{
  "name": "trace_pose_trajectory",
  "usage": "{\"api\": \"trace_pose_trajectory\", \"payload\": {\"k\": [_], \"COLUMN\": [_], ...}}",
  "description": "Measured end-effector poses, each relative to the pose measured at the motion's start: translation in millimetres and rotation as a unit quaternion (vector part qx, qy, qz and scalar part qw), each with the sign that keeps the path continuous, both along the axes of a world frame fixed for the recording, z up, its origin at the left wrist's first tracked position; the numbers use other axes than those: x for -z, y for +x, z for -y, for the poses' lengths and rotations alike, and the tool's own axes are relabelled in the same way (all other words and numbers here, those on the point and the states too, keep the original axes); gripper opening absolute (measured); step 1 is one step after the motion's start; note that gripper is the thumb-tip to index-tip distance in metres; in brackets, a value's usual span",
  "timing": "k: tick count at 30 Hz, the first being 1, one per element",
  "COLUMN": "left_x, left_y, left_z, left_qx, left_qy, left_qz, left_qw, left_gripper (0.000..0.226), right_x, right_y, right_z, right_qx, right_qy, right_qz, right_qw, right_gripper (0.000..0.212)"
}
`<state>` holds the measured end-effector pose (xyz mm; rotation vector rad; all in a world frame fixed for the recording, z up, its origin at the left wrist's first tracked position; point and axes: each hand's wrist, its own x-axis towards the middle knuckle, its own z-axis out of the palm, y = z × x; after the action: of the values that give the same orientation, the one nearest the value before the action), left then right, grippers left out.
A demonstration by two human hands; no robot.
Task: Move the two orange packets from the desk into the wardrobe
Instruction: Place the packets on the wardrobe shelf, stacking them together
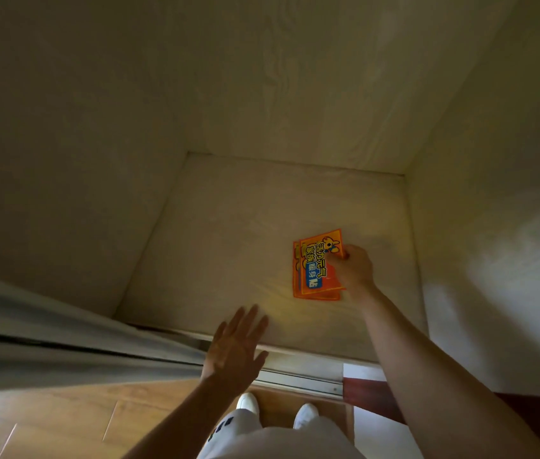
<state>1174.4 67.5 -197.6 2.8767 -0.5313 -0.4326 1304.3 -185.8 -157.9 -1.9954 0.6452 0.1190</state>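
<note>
Inside the wardrobe, toward the right edge of its pale floor panel, the right hand pinches two stacked orange packets low over the panel, while the left hand hovers empty, fingers spread, at the front edge.

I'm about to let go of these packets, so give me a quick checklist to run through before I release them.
1. Both orange packets inside the wardrobe: ok, they are over the wardrobe floor.
2. Packets lying flat on the floor: cannot tell, they may be just above it.
3. Right hand grip on the packets: ok, fingers closed on their right edge.
4. Left hand free: ok, open and empty near the door track.
5. Landing spot bare: ok, nothing else visible there.
</note>
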Motion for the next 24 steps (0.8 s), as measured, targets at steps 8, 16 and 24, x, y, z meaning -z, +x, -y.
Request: {"api": "trace_pose_trajectory", "payload": {"k": [8, 16, 24], "left_x": [-0.9, -1.2, -5.5], "left_y": [1.1, 3.1, 8.0], "left_z": [0.0, -0.9, 5.0], "left_qx": [0.005, 0.007, 0.030], "left_qy": [0.012, 0.033, 0.061], "left_qz": [-0.012, -0.042, -0.022], "left_qw": [1.000, 0.999, 0.997], "left_gripper": [0.068, 0.071, 0.071], "right_x": [15.9, 16.9, 12.0], "right_y": [2.2, -2.1, -2.6], "right_z": [-4.1, -9.9, -7.5], "right_qx": [0.001, 0.004, -0.008], "right_qy": [-0.038, -0.118, -0.190], "right_qz": [-0.058, -0.094, -0.131], "right_qw": [0.998, 0.988, 0.973], "right_gripper": [0.025, 0.038, 0.055]}}
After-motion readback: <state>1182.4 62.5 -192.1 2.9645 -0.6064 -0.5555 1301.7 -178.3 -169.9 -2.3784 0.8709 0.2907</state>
